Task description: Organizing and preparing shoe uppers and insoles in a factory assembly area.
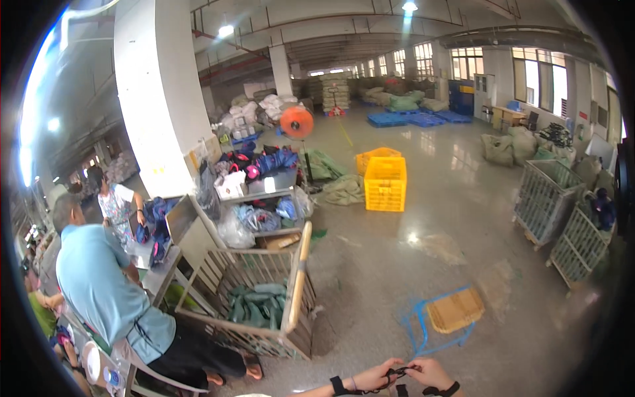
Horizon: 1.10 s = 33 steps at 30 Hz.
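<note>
Close together at the bottom edge, both of my hands pinch a small black strap-like thing, whose exact kind is too small to make out. My left hand has its fingers closed on one side of it. On the other side, the fingers of my right hand are closed as well. A black band circles each wrist. Just beyond my hands stands a low blue-framed stool with a tan seat.
A barred cart with dark green pieces stands left of the stool. Beside it, a person in a light blue shirt leans over a work table. Yellow crates sit farther ahead; metal cage carts line the right, and an orange fan stands behind.
</note>
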Motion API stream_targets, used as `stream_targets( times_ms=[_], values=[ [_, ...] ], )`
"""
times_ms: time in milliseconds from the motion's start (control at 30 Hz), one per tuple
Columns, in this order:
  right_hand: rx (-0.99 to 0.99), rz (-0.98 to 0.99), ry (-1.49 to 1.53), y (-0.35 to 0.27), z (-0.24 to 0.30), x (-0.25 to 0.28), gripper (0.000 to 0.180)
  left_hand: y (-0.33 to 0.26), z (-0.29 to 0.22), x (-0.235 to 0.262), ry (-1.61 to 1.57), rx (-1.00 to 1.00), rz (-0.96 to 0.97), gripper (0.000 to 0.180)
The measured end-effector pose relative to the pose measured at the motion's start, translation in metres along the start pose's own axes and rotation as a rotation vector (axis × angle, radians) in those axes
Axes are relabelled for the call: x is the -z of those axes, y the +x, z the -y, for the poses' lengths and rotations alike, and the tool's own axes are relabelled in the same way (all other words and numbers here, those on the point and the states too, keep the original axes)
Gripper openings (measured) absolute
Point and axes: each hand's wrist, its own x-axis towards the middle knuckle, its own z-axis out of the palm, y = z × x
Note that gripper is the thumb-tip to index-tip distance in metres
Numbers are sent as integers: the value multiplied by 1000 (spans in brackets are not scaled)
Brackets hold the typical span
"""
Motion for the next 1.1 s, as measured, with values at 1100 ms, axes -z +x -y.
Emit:
stream_targets(
  times_ms=[1100],
  values=[
    [1669, 414, 922, 832, 292, 226, 67, 241, -175, 662, -36, -80, -1416, 13]
  ],
)
